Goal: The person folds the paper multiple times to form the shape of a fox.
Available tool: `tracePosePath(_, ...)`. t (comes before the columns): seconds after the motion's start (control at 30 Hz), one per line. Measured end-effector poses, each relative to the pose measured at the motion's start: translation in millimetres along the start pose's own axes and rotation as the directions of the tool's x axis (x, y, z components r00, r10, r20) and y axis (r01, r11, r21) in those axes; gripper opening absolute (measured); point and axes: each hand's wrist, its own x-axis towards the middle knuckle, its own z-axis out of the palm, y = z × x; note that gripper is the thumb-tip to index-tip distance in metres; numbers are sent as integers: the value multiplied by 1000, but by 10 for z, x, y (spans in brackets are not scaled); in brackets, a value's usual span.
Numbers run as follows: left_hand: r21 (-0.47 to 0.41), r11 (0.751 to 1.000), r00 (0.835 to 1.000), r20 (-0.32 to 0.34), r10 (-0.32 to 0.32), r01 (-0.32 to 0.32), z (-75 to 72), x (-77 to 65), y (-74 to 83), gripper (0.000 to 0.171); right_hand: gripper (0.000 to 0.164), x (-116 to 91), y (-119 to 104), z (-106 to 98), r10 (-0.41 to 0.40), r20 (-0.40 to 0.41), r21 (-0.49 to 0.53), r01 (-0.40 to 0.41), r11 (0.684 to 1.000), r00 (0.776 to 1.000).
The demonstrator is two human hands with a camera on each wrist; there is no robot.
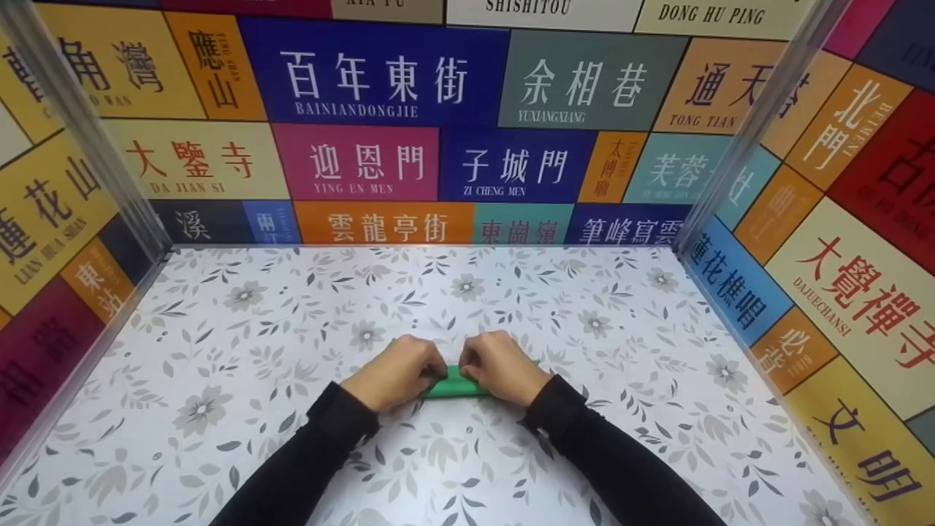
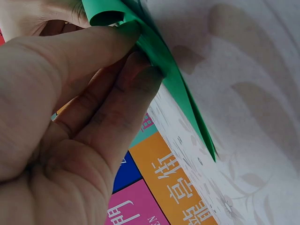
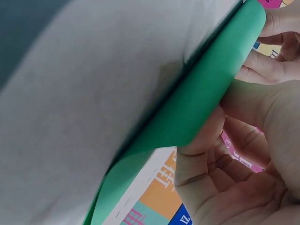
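A green sheet of paper [image 1: 454, 383], its near side curled over into a roll, lies on the patterned tabletop between the two hands. My left hand [image 1: 400, 371] pinches its left part; in the left wrist view, thumb and fingertips press the curled green paper [image 2: 174, 89] close to its edge. At the right part, my right hand [image 1: 505, 369] pinches the roll, with the thumb on the curled green paper [image 3: 201, 101] and the fingers under its rim in the right wrist view. Flat paper extends past the roll toward a pointed corner. Both sleeves are black.
The tabletop [image 1: 292, 453] is white with grey leaves and flowers. Upright panels of coloured signs, such as the back panel [image 1: 380, 69], enclose it at the back, left and right. Clear posts [image 1: 738, 146] stand at the rear corners.
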Motion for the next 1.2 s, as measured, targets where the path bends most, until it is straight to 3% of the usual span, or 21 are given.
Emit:
tracePosePath(0.17,1,1000,1000,6,-4,4,-1,-2,8,20,9,8,-23,-7,39,25,-25,-38,999,999)
tracePosePath(0.47,-3,1000,1000,6,-30,30,-14,19,25,7,11,31,-34,-30,28,16,-17,-28,999,999)
tracePosePath(0.67,-55,997,998,-12,-56,55,-27,43,64,7,10,44,-14,-40,36,24,-29,-36,999,999)
tracePosePath(0.83,-111,994,1000,-6,-19,18,-15,68,104,5,9,54,-11,-54,44,27,-23,-43,999,999)
tracePosePath(0.97,-105,994,1000,-12,6,-8,20,78,137,4,11,56,-6,-58,40,14,-19,-40,999,999)
tracePosePath(1.2,-78,995,997,-48,-68,64,112,57,193,5,9,57,-9,-42,57,11,-15,-57,998,998)
